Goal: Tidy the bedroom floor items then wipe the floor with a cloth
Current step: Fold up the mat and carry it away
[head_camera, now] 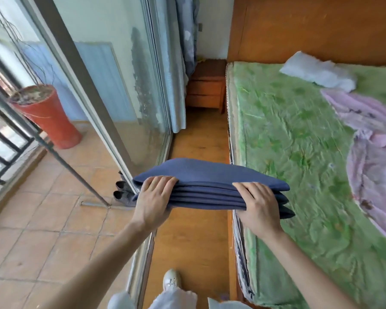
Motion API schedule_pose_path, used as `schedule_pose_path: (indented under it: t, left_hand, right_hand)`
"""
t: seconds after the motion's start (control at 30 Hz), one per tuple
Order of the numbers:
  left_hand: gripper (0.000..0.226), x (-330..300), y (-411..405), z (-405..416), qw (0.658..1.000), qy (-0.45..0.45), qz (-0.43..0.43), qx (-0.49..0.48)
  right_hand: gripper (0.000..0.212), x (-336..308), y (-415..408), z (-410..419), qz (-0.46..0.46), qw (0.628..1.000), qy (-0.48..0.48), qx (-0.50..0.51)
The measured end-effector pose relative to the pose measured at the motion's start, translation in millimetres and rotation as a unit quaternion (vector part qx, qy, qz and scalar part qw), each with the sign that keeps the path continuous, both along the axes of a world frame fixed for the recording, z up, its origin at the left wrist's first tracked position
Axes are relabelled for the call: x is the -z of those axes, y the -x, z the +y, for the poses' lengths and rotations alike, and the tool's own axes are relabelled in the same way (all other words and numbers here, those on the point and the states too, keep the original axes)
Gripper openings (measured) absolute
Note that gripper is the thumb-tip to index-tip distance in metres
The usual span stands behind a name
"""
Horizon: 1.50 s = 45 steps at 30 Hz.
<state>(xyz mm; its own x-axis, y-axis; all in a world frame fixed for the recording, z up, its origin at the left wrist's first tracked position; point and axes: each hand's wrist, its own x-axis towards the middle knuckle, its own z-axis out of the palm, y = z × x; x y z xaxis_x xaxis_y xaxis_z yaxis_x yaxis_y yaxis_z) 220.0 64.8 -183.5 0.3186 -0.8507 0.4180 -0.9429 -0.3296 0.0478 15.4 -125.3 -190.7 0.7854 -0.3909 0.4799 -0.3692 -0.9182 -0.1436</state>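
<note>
A dark blue cloth (pixel 205 175), folded into several layers, hangs in the air over the narrow wooden floor strip (pixel 194 241) beside the bed. My left hand (pixel 153 199) grips its left end, fingers on top. At the right end my right hand (pixel 257 208) holds the fold the same way, close to the mattress edge. The cloth lies roughly level between both hands.
A bed with a green sheet (pixel 288 152), a purple blanket (pixel 374 157) and a white pillow (pixel 319 74) fills the right. A wooden nightstand (pixel 206 88) stands at the far end. Left are a glass sliding door (pixel 120 90), dark shoes (pixel 123 190), a red planter (pixel 47 114) and a tiled balcony.
</note>
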Motion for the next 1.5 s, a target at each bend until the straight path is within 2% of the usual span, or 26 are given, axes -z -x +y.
schedule_pose_path:
  t: [0.17, 0.5, 0.63, 0.8, 1.07, 1.37, 1.5]
  left_hand:
    - [0.063, -2, -68, -31, 0.999, 0.003, 0.0, 0.041]
    - [0.053, 3, -157, -100, 0.997, 0.013, 0.012, 0.073]
    - [0.047, 8, -189, -145, 0.997, 0.02, 0.016, 0.076]
    - [0.052, 14, -234, -220, 0.997, 0.025, 0.015, 0.069]
    - [0.048, 3, -296, -333, 0.998, 0.04, 0.022, 0.047]
    - [0.05, 9, -374, -428, 0.998, 0.038, 0.024, 0.048]
    - [0.049, 12, -428, -475, 0.997, 0.035, 0.023, 0.064]
  right_hand:
    - [0.063, -1, -52, -12, -0.011, 0.999, 0.005, 0.042]
    - [0.058, -1, -130, -67, -0.009, 0.998, 0.011, 0.069]
    - [0.059, 0, -161, -112, -0.002, 0.997, 0.018, 0.074]
    - [0.058, 1, -210, -189, 0.001, 0.997, 0.025, 0.071]
    - [0.055, -14, -280, -310, 0.002, 0.998, 0.033, 0.059]
    - [0.05, -14, -357, -403, 0.002, 0.997, 0.046, 0.064]
    - [0.054, -8, -405, -444, 0.007, 0.996, 0.045, 0.071]
